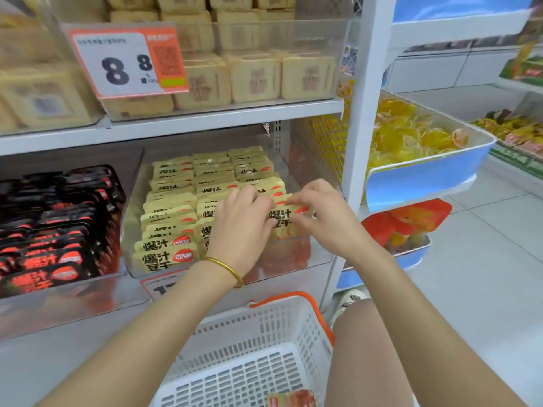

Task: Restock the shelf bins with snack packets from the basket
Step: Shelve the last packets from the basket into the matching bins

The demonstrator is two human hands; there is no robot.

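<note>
Both hands meet inside the clear shelf bin [130,230] at the centre of the view. The left hand [244,221], at 9 o'clock of a yellow snack packet [282,221], curls its fingers on the packet's left edge, while the right hand [321,214], at 3 o'clock, pinches the right edge. The packet stands upright at the front of the bin's right-hand row, its long axis running 9 to 3 between two equally near hands, so seating it probably means pressing straight down; at 6 o'clock, the white basket [264,327] holds a last packet [293,399].
</note>
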